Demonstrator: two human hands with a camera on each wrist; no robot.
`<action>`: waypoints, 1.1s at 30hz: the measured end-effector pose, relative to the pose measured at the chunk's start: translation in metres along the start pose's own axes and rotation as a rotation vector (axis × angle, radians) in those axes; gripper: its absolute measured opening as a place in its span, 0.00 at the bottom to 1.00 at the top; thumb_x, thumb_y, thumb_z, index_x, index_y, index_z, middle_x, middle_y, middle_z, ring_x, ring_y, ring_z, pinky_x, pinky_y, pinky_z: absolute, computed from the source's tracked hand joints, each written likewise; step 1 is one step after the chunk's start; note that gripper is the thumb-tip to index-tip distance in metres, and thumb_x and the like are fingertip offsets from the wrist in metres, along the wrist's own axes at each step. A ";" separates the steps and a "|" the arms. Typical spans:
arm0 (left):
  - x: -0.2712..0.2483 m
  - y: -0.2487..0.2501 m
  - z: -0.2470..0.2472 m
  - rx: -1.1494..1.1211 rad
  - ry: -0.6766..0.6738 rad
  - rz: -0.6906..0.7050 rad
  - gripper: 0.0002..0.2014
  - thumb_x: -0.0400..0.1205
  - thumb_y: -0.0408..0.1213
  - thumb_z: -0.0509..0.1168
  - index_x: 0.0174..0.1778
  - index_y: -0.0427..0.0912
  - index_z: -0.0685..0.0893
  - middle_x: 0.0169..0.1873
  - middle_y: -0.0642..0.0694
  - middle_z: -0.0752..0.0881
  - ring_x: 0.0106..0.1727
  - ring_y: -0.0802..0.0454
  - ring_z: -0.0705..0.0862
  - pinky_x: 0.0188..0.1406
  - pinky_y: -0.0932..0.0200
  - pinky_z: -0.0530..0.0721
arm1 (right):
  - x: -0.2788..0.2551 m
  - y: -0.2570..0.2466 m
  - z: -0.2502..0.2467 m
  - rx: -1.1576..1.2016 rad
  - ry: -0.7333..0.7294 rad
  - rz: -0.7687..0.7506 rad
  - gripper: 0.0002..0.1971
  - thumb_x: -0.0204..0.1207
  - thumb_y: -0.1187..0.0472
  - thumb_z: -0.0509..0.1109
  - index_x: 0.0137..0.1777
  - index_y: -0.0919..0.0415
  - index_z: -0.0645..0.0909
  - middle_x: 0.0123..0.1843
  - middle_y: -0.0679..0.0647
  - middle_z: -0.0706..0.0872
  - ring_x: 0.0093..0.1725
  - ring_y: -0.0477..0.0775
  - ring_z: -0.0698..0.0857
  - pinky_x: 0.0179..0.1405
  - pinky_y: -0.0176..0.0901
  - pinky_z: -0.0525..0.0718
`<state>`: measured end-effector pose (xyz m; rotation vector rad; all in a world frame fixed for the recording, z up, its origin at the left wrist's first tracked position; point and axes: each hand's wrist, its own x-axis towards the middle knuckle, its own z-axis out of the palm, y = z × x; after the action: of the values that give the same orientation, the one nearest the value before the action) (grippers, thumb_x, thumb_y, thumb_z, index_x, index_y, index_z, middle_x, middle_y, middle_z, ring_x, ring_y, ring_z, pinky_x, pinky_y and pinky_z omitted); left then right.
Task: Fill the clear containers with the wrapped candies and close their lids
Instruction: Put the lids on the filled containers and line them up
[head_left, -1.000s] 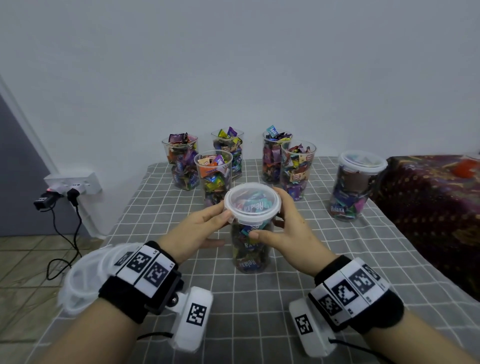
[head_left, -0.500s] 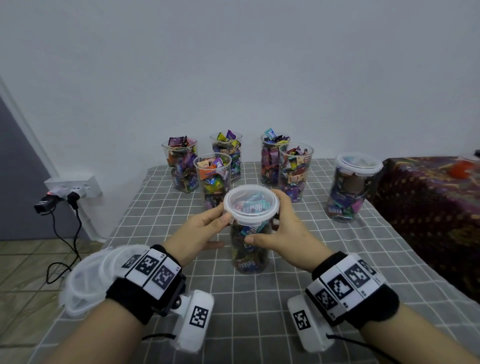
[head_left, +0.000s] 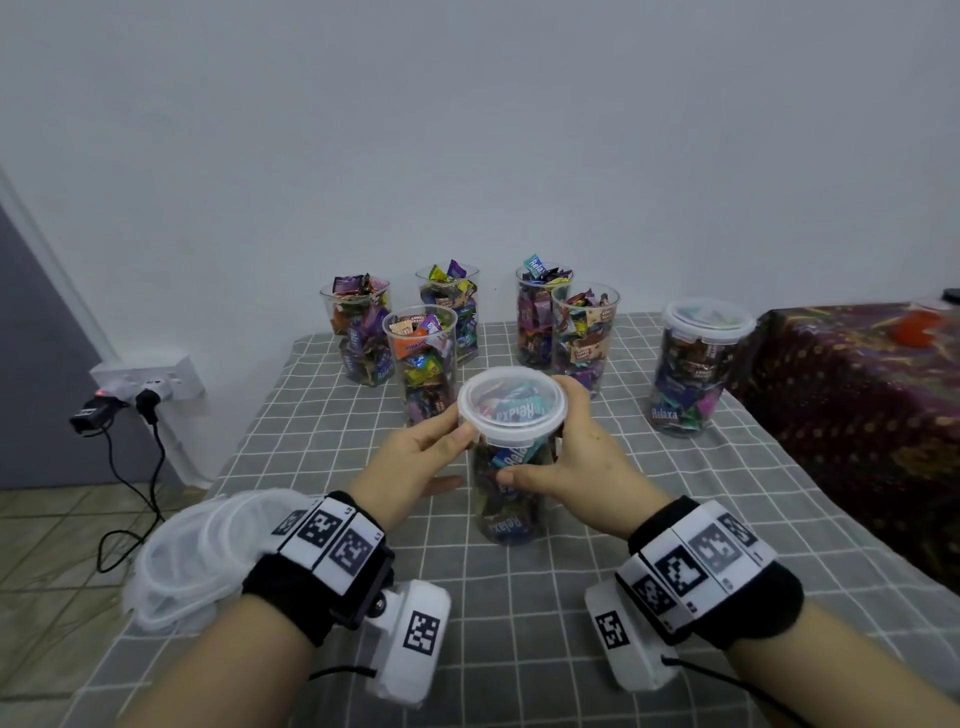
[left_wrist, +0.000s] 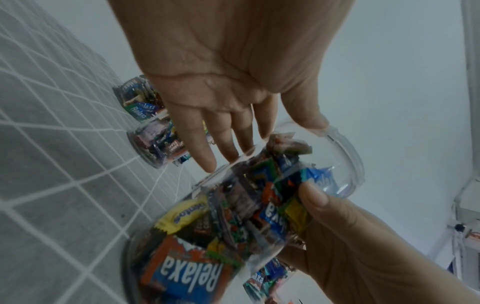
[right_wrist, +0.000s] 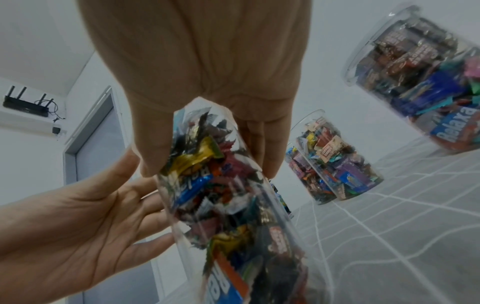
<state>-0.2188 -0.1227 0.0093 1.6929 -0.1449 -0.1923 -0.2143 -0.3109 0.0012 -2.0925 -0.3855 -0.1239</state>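
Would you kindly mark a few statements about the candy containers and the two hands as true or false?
1. The container between the hands has a lid on it. True.
2. The right hand grips the container. True.
3. Every container at the back is lidded. False: five stand open; only the far-right container is lidded.
4. The left hand holds a loose candy. False: its fingers touch the lid's rim.
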 end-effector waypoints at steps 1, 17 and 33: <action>0.002 0.000 0.003 0.002 -0.005 -0.002 0.16 0.84 0.41 0.58 0.67 0.60 0.73 0.60 0.58 0.82 0.61 0.64 0.79 0.52 0.61 0.83 | -0.001 0.001 -0.003 -0.011 0.006 0.004 0.46 0.63 0.57 0.83 0.74 0.50 0.54 0.66 0.46 0.76 0.66 0.48 0.78 0.66 0.47 0.77; 0.105 0.004 0.068 0.211 0.049 0.023 0.34 0.78 0.45 0.69 0.79 0.42 0.64 0.76 0.42 0.70 0.74 0.47 0.72 0.71 0.49 0.72 | -0.023 0.051 -0.089 -0.128 0.326 0.139 0.44 0.63 0.54 0.83 0.73 0.54 0.58 0.66 0.47 0.75 0.65 0.50 0.78 0.65 0.49 0.77; 0.244 -0.005 0.115 0.178 0.320 0.065 0.67 0.46 0.59 0.79 0.81 0.48 0.51 0.74 0.40 0.70 0.72 0.40 0.73 0.73 0.39 0.72 | -0.020 0.066 -0.100 -0.086 0.357 0.106 0.42 0.63 0.56 0.82 0.72 0.50 0.59 0.68 0.45 0.73 0.66 0.45 0.76 0.66 0.42 0.76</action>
<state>-0.0045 -0.2837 -0.0202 1.8695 0.0227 0.1449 -0.2051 -0.4320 -0.0041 -2.1168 -0.0540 -0.4502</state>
